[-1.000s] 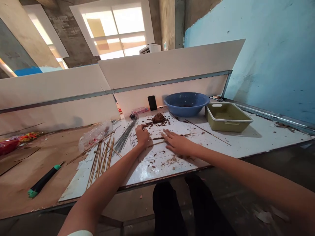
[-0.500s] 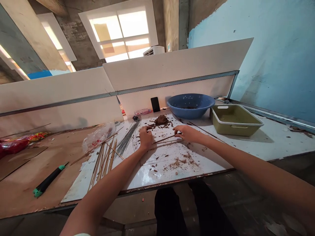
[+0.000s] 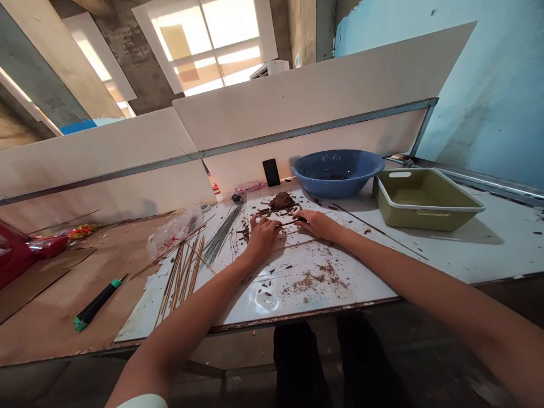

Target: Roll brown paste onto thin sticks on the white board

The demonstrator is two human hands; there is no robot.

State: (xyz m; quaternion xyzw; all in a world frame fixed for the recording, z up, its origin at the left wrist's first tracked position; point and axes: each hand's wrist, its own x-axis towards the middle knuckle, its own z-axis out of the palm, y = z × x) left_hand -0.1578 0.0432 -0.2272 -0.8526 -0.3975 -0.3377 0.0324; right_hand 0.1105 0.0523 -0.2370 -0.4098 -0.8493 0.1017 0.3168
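Observation:
Over the white board, a thin brown-coated stick (image 3: 288,222) spans the short gap between my two hands. My left hand (image 3: 263,235) is closed with curled fingers at the stick's left end. At the other end, my right hand (image 3: 317,222) pinches it, thumb and fingers together. The stick's ends are hidden behind the fingers. Just beyond the hands sits a dark brown clay-like lump (image 3: 283,200), with crumbs scattered around it. A lighter thin stick (image 3: 297,245) lies on the board on the near side of my hands.
Bare thin sticks (image 3: 182,277) and a bundle of fine wires (image 3: 223,231) lie left. A blue basin (image 3: 338,184) and a green tub (image 3: 429,220) stand right. Behind are a phone (image 3: 271,172) and a partition. A screwdriver-like tool (image 3: 98,303) and plastic bag (image 3: 176,231) lie left.
My hands have come closer together, the left one moving right and slightly up. Less of the stick shows between them. The view has shifted slightly.

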